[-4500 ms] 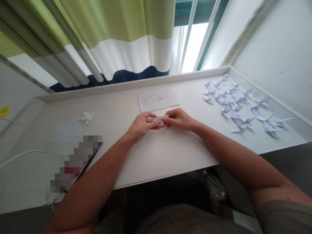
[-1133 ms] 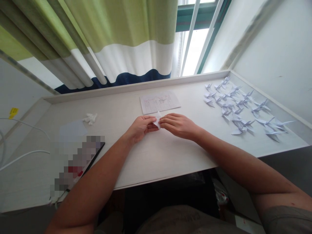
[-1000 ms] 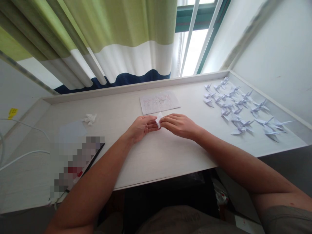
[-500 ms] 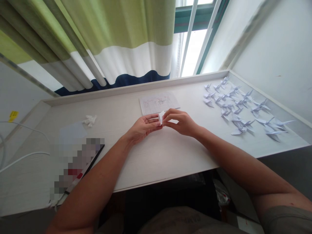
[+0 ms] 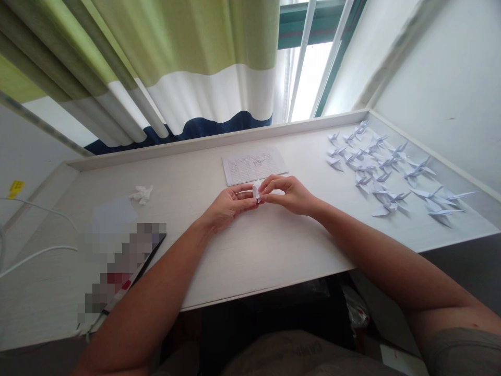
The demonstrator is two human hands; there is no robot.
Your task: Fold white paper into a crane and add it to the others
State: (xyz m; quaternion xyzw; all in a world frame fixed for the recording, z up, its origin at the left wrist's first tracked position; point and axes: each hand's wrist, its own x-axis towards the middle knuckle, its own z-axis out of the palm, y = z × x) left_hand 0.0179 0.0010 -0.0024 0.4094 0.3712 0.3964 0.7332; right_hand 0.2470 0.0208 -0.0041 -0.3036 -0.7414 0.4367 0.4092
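Observation:
A small folded piece of white paper (image 5: 256, 190) is held up between both hands, just above the middle of the white desk (image 5: 242, 256). My left hand (image 5: 230, 208) pinches it from the left, with the thumb at its lower end and the fingers behind. From the right, my right hand (image 5: 289, 194) grips its edge between thumb and fingertips. The fingers partly cover the paper, so its full shape is hidden. Behind the hands lies a stack of printed sheets (image 5: 254, 163).
Several white folded paper cranes (image 5: 385, 169) stand across the desk's right side. To the left are crumpled paper (image 5: 141, 195), a flat white sheet (image 5: 113, 214) and a blurred-out flat object (image 5: 125, 266) beside my left forearm. White cables (image 5: 39, 254) run along the left edge.
The folded paper has turned slightly and sits a little further left between the fingers. Both hands stay closed on it, and the view has shifted slightly.

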